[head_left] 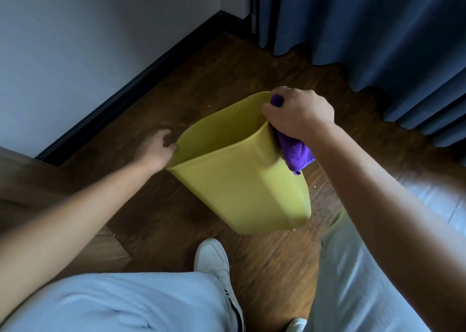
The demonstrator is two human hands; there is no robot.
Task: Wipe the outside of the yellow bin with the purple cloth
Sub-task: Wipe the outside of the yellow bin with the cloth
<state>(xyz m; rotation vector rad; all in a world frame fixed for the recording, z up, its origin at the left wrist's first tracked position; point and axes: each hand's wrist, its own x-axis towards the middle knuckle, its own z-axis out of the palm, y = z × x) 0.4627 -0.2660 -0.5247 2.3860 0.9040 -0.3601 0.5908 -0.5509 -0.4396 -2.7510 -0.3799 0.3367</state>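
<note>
A yellow plastic bin [242,188] stands tilted on the wooden floor, its open top facing me and to the left. My right hand [300,112] grips the right rim of the bin with the purple cloth [296,152] bunched under the palm; the cloth hangs down against the outer right wall. At the left rim, my left hand [156,150] has its fingers curled, touching the bin's edge. Whether it grips the rim is unclear.
A white wall with a dark skirting board [121,100] runs behind the bin. Blue curtains [378,29] hang at the back right. A wooden furniture edge [50,205] is at the left. My white shoe [214,261] stands just in front of the bin.
</note>
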